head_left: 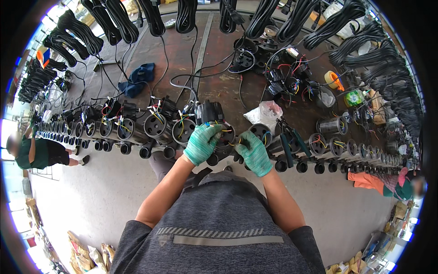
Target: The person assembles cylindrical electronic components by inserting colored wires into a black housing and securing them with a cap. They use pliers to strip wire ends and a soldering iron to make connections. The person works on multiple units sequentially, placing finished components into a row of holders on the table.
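Note:
Both my hands wear green knitted gloves and meet over a round black housing (226,138) at the table's near edge. My left hand (201,144) is closed, its thumb and fingers pinching thin wires (225,131) above the housing. My right hand (253,153) is closed too, with a thin yellow wire (234,144) at its fingertips. Just beyond my left hand sits a black ribbed block (209,111) with small white connectors and a dark cable. More black round housings (184,131) with coloured wires stand on both sides. The fine wire ends are partly hidden by my fingers.
Dark-handled pliers (286,141) rest across the row right of my right hand. Behind them lies a clear plastic bag (264,114). Blue cloth (138,80), a yellow tape roll (334,80) and coiled black cables (185,16) surround the table. Other people stand far left and right.

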Action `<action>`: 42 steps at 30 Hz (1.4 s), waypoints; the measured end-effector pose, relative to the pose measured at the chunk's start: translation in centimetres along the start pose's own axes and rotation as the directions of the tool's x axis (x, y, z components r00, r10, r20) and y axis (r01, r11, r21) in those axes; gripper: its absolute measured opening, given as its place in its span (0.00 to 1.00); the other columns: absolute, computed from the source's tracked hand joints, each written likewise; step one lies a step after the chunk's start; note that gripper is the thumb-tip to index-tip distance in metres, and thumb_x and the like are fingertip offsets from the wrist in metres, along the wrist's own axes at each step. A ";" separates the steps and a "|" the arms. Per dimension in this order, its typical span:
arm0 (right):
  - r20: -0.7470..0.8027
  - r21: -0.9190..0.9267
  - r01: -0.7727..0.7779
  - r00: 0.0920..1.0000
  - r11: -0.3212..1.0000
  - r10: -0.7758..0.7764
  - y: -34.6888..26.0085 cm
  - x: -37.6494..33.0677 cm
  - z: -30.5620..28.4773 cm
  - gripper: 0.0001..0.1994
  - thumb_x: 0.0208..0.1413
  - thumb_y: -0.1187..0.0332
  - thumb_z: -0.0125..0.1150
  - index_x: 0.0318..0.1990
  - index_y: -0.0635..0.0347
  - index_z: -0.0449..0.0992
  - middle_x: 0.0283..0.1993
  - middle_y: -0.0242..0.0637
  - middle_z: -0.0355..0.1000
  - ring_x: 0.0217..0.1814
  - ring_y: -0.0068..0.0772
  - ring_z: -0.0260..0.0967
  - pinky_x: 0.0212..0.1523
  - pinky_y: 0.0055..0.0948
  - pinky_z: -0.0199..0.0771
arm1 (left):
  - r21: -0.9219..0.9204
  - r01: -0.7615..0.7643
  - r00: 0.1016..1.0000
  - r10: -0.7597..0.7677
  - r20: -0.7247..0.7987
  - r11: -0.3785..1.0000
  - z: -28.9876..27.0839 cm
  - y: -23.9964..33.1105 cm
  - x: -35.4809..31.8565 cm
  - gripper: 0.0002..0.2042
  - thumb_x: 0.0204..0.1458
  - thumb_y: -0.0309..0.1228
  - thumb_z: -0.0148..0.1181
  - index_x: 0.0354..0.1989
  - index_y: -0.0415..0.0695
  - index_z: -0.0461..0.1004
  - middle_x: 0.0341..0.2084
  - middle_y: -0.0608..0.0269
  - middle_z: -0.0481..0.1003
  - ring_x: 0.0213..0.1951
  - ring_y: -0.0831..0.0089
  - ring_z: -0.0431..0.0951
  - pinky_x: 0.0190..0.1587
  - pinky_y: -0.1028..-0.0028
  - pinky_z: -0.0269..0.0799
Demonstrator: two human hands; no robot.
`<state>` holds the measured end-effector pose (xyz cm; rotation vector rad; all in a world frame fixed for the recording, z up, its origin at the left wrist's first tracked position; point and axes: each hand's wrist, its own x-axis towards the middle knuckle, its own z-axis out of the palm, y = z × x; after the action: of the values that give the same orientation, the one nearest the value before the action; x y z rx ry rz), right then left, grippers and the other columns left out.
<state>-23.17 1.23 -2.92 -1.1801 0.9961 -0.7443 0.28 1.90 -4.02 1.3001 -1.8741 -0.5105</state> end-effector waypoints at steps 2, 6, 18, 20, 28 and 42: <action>0.060 0.051 -0.044 0.997 0.998 0.041 0.0 0.0 -0.4 0.06 0.67 0.75 0.63 0.48 0.60 0.75 0.35 0.31 0.76 0.28 0.25 0.80 0.24 0.24 0.75 | -0.077 0.056 0.998 -0.056 0.006 0.995 0.5 -0.2 -0.2 0.13 0.64 0.20 0.58 0.54 0.42 0.83 0.41 0.50 0.83 0.41 0.52 0.84 0.46 0.61 0.79; 0.090 0.090 -0.030 0.996 0.996 0.022 -0.9 -0.3 -0.5 0.03 0.68 0.76 0.60 0.46 0.60 0.74 0.35 0.32 0.75 0.29 0.27 0.82 0.25 0.26 0.79 | -0.103 0.103 0.995 -0.101 0.020 0.989 0.6 0.2 -0.5 0.12 0.65 0.21 0.58 0.53 0.40 0.82 0.42 0.49 0.83 0.43 0.50 0.85 0.46 0.60 0.79; 0.305 -0.748 0.155 0.944 0.645 0.126 -8.4 1.3 -4.3 0.07 0.61 0.69 0.65 0.42 0.63 0.80 0.35 0.43 0.80 0.39 0.43 0.81 0.44 0.42 0.80 | -0.035 0.068 0.998 -0.067 0.017 0.997 1.9 -0.3 -0.3 0.12 0.62 0.26 0.61 0.51 0.39 0.82 0.41 0.45 0.82 0.44 0.43 0.83 0.49 0.54 0.79; 0.385 -0.795 0.237 0.908 0.558 0.163 -9.3 2.1 -4.7 0.08 0.61 0.68 0.65 0.43 0.63 0.81 0.35 0.44 0.80 0.39 0.46 0.80 0.45 0.44 0.80 | 0.015 0.033 0.999 -0.034 0.020 0.999 2.0 -0.5 0.0 0.11 0.61 0.25 0.61 0.51 0.39 0.82 0.41 0.45 0.83 0.44 0.43 0.83 0.49 0.53 0.79; 0.626 -0.646 0.628 0.761 0.434 -0.170 -8.4 4.8 -4.1 0.10 0.63 0.66 0.63 0.47 0.57 0.85 0.43 0.44 0.82 0.41 0.47 0.81 0.46 0.42 0.81 | 0.001 0.028 0.998 -0.028 0.048 1.000 1.7 0.8 1.4 0.11 0.60 0.25 0.62 0.49 0.39 0.82 0.39 0.45 0.83 0.43 0.42 0.83 0.47 0.53 0.78; 0.503 -0.776 0.615 0.737 0.139 -0.451 -5.3 5.7 -3.2 0.09 0.63 0.64 0.64 0.47 0.53 0.82 0.39 0.38 0.78 0.39 0.47 0.81 0.38 0.45 0.82 | -0.190 0.161 0.985 -0.147 0.085 0.969 1.7 1.2 1.8 0.10 0.64 0.24 0.59 0.50 0.37 0.80 0.38 0.46 0.82 0.42 0.46 0.84 0.48 0.57 0.79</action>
<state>-23.71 -6.37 0.64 -2.7233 0.8107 -0.5783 -2.11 0.54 -3.51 1.3153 -1.7376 -0.8117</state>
